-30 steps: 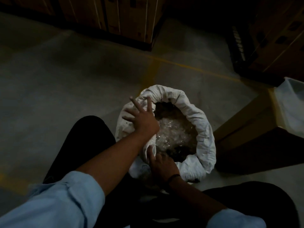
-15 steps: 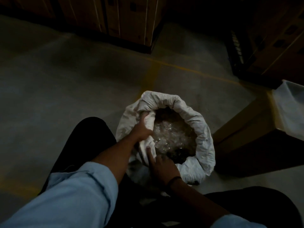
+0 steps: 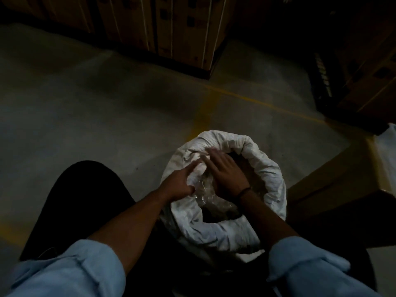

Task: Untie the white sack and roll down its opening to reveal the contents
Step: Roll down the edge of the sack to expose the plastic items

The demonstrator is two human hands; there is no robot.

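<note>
Sack (image 3: 252, 230), one, white, stands on the concrete floor (image 3: 85, 103) between two knees, its rim rolled. Left hand (image 3: 180, 183) pinches the rim; right hand (image 3: 227, 174) lies flat, fingers open, on clear plastic contents (image 3: 205, 196).

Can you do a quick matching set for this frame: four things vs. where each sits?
Things:
1. left hand
2. right hand
3. white sack
4. cardboard box

Places:
A. over the sack's open mouth
B. right of the sack, on the floor
C. on the sack's left rim fold
D. between the person's knees

Pairs: 1-C, 2-A, 3-D, 4-B
</note>
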